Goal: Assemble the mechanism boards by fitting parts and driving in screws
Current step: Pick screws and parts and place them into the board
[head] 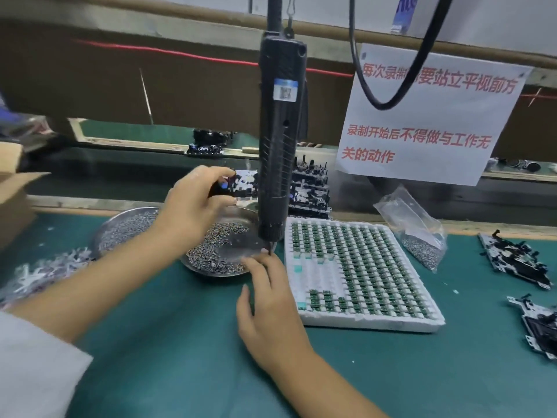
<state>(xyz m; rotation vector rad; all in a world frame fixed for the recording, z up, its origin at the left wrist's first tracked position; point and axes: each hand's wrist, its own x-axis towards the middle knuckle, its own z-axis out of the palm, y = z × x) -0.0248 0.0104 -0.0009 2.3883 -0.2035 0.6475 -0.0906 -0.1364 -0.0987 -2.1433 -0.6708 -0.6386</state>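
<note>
the mechanism board point(238, 187) sits up off the desk in the left hand point(193, 206), whose fingers are curled round its near edge, just behind the hanging electric screwdriver point(281, 146). it looks like a light, stiff plate carrying small black plastic parts, so i'd judge it is best held by its bare edges, since the little pieces on top seem easy to knock loose or snap. the right hand point(268, 300) reaches to the screwdriver's tip, its fingers drawn together there as if pinching a screw, though the blur keeps me from telling whether anything is between them. right below is a metal dish of screws point(211, 257), tiny and likely slippery, with a second dish point(126, 227) to its left. beside them lies a white foam tray point(361, 273) full of small green parts, some pockets already bare. a plastic bag of screws point(419, 236) slumps behind it, and more boards point(515, 260) lie at the right of the green desk point(180, 342).
</note>
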